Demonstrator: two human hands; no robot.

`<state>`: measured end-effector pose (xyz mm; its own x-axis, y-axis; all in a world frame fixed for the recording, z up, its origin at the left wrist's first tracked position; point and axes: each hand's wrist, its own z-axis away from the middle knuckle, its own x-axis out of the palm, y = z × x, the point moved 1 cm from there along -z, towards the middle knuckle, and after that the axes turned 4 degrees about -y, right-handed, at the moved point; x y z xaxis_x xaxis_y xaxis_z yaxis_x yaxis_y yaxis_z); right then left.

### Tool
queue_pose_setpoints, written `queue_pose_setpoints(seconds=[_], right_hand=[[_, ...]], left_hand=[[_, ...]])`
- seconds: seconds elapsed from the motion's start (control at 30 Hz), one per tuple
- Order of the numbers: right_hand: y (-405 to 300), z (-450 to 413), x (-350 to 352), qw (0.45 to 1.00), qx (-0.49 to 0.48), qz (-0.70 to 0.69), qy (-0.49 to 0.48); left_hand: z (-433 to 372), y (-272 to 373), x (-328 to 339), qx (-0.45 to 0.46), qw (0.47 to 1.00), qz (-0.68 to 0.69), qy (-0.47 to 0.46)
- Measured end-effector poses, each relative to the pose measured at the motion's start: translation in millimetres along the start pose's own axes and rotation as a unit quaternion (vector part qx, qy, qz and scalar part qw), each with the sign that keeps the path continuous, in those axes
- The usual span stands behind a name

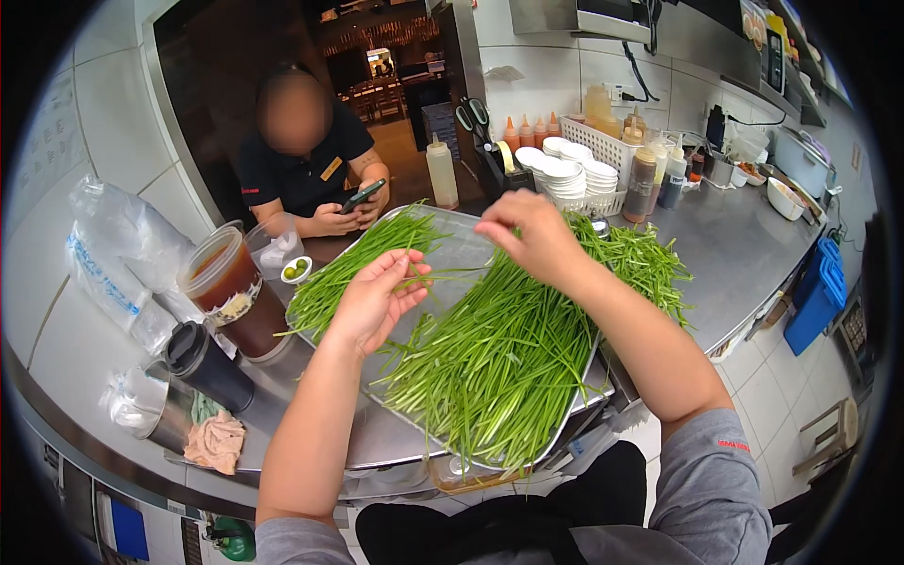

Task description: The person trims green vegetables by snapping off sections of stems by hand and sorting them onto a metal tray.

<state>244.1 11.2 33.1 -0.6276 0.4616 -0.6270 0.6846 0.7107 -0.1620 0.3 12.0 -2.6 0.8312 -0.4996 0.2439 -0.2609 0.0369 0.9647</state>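
A metal tray [462, 229] lies on the steel counter, bearing green garlic chives or similar long thin stalks. A large heap of stalks [494, 339] covers its right side and a smaller bundle [360, 261] lies along its left. My left hand [381, 293] is over the gap between them, with a few thin stalks pinched between thumb and fingers. Above the top of the large heap, my right hand [526, 229] is raised with its fingers bent; whether it holds anything cannot be told. More stalks [635, 261] spill past the tray's upper right edge.
Left of the tray stand a tall plastic container of brown liquid [244, 304], a dark tumbler [208, 364] and a small dish of green citrus fruits [296, 270]. A folded cloth [215, 441] lies nearby. Beyond are squeeze bottles, stacked white cups [565, 176] and a person [311, 155] holding a phone.
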Motion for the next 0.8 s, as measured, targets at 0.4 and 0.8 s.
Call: queue_pose_setpoints(seconds=[0.4,0.8], right_hand=[[-27.7,16.2,35.3,0.912,0.224,-0.297,-0.170],[-19.2,16.4,37.2,0.775,0.311,-0.505,-0.220]], left_hand=[[1.7,-8.2,20.7,0.007,0.995,0.076,-0.058],[6.0,-7.5,21.6,0.000,1.000,0.006,0.017]])
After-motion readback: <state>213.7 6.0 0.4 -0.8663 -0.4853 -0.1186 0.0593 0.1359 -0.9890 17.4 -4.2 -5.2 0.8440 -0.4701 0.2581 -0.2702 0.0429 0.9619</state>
